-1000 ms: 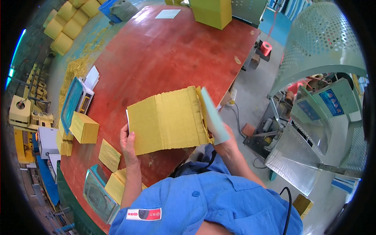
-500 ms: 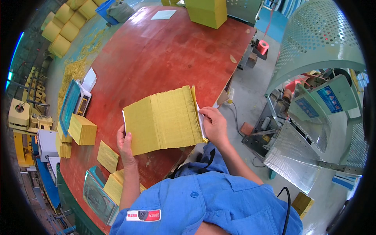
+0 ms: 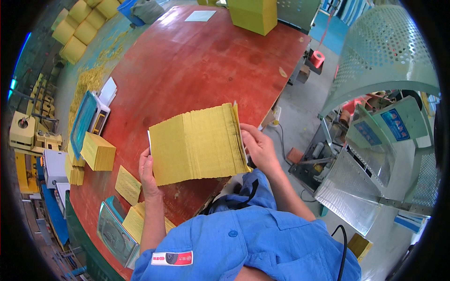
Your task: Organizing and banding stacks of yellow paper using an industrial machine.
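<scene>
A yellow paper stack is pointing its long axis from just below nine o'clock to just above three, its right end tilting slightly upward, with a white edge showing at each end. It is sitting between the hands, over the near part of the red table; whether it is touching the wood, I cannot tell.

At the stack's eight o'clock, the left hand is gripping the left end, thumb and fingers lying close together. At three o'clock, the right hand is pinching the right end with curled fingers, their tips partly hiding behind it. Both forearms are coming up from six o'clock, beside a blue shirt.

On the table, a yellow pad is lying flat at eight o'clock, a yellow block is standing at nine, and a larger block at one. Beyond, a perforated machine cover and a pink roll are occupying two o'clock; yellow rolls are piling up between ten and eleven.
</scene>
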`<act>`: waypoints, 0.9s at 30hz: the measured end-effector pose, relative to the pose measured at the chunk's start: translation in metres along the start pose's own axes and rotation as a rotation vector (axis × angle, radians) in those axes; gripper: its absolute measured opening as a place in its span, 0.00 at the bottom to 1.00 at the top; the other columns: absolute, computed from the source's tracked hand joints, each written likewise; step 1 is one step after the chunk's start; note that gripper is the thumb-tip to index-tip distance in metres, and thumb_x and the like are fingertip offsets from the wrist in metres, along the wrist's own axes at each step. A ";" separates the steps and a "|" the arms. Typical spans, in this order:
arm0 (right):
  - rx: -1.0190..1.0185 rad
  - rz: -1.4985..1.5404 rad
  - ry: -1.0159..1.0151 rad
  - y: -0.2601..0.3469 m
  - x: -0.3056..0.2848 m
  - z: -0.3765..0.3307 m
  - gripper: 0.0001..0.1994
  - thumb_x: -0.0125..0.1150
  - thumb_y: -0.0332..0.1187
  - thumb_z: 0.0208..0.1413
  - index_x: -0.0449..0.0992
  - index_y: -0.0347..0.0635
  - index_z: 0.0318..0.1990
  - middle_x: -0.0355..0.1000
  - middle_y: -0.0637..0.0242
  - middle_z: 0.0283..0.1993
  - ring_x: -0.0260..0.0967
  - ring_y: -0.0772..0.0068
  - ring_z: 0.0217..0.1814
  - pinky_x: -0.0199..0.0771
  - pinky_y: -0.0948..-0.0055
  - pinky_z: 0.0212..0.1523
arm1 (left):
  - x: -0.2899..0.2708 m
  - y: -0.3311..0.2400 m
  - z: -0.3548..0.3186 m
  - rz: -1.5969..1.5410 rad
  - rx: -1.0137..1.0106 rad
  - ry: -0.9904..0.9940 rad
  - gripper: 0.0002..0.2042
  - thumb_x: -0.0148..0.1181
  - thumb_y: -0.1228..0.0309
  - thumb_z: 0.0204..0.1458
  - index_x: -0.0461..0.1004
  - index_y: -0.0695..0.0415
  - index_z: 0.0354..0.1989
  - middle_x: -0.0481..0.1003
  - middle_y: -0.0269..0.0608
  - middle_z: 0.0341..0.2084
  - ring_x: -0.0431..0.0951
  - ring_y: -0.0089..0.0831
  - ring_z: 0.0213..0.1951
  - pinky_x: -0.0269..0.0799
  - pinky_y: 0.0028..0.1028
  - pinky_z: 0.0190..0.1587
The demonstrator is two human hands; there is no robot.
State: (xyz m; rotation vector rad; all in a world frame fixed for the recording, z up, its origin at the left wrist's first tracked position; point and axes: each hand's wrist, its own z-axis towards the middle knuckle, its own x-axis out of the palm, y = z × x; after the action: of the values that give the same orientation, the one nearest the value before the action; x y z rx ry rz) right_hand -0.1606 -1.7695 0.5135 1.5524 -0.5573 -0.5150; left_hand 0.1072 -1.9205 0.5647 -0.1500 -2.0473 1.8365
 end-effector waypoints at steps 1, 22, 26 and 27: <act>0.074 0.025 0.063 0.013 -0.004 0.000 0.18 0.51 0.40 0.67 0.74 0.36 0.56 0.78 0.58 0.46 0.75 0.74 0.45 0.76 0.73 0.42 | -0.001 0.001 0.000 0.039 -0.004 -0.010 0.18 0.51 0.65 0.61 0.67 0.64 0.55 0.74 0.42 0.47 0.75 0.27 0.48 0.71 0.28 0.53; 0.041 -0.310 0.362 0.061 -0.039 0.003 0.18 0.46 0.28 0.61 0.72 0.29 0.55 0.76 0.58 0.41 0.72 0.70 0.45 0.70 0.71 0.48 | -0.009 0.009 0.006 0.037 -0.016 -0.034 0.16 0.54 0.69 0.59 0.69 0.63 0.54 0.76 0.40 0.45 0.76 0.25 0.46 0.73 0.28 0.51; 0.049 -0.331 0.341 0.077 -0.018 -0.009 0.18 0.47 0.31 0.64 0.71 0.29 0.56 0.77 0.56 0.42 0.73 0.67 0.44 0.72 0.67 0.48 | -0.012 0.010 0.005 0.081 0.001 -0.024 0.16 0.52 0.67 0.61 0.70 0.63 0.54 0.76 0.40 0.45 0.76 0.25 0.45 0.73 0.28 0.50; 0.049 -0.330 0.341 0.071 -0.017 -0.010 0.18 0.47 0.31 0.64 0.71 0.29 0.56 0.77 0.56 0.42 0.73 0.67 0.44 0.72 0.67 0.48 | -0.011 0.009 0.005 0.083 0.001 -0.024 0.16 0.52 0.67 0.61 0.70 0.63 0.54 0.76 0.40 0.45 0.76 0.25 0.45 0.73 0.28 0.50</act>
State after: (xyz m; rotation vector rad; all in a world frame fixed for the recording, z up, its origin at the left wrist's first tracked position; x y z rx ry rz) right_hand -0.1707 -1.7538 0.5848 1.7439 -0.0519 -0.4712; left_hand 0.1144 -1.9272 0.5529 -0.2165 -2.0856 1.8966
